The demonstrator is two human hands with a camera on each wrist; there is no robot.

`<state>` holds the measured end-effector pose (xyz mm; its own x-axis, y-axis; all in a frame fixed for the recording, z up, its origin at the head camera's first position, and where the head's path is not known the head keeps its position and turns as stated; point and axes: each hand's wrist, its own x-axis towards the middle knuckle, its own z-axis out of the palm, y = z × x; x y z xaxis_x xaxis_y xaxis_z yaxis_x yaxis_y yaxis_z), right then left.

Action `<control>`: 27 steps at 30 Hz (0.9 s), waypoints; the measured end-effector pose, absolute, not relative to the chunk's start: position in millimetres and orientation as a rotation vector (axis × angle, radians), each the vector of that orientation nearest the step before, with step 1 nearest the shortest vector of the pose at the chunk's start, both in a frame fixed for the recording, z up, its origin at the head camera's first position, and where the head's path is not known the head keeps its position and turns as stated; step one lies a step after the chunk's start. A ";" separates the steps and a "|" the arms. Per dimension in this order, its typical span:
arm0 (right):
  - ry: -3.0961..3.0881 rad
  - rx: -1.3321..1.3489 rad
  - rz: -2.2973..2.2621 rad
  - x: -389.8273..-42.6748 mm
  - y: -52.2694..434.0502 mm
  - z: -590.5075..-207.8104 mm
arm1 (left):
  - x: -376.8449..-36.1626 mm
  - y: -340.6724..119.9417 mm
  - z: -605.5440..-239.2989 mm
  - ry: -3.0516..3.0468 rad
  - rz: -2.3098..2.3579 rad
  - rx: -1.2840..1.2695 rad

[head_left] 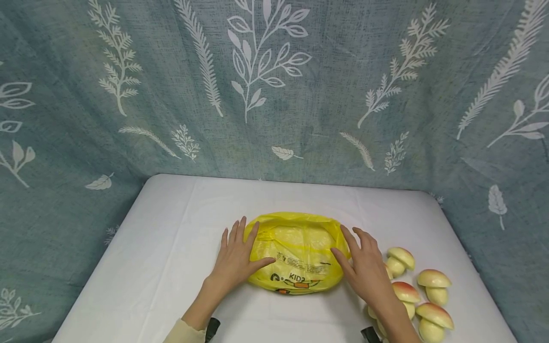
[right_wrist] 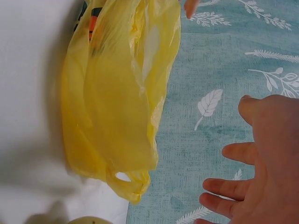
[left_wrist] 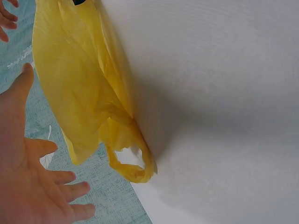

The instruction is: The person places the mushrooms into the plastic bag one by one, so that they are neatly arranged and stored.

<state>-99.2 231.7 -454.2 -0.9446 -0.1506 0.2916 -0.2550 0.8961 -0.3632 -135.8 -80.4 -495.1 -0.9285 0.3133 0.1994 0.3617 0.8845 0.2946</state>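
A yellow plastic bag [head_left: 300, 252] with printed lettering and a cartoon figure stands on the white table, its mouth spread wide toward the head camera. At the bag's left side is my left hand [head_left: 236, 257], fingers spread and thumb reaching over the near rim. My right hand [head_left: 364, 262] hovers at the opposite side with its fingers apart, holding nothing. Both wrist views show a gap between palm and plastic. A looped handle [left_wrist: 135, 172] hangs at the bag's left end, and another handle loop [right_wrist: 128, 189] shows at its right end.
Several model mushrooms [head_left: 434, 286] with yellow-red caps lie at the table's right, some partly hidden under my right forearm. The white table [head_left: 171, 257] meets a blue-green leaf-patterned curtain [head_left: 274, 143] at the back and sides.
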 end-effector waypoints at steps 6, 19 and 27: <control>-2.750 0.320 0.596 -94.1 237.5 -455.0 | -136.2 -83.4 -497.9 -2.895 -0.548 -0.543; -2.733 0.289 0.657 -76.9 252.1 -450.7 | -138.3 -88.5 -502.1 -2.933 -0.832 -0.534; -2.745 0.227 0.700 -65.0 261.7 -447.6 | -137.7 -91.7 -502.1 -2.930 -0.981 -0.535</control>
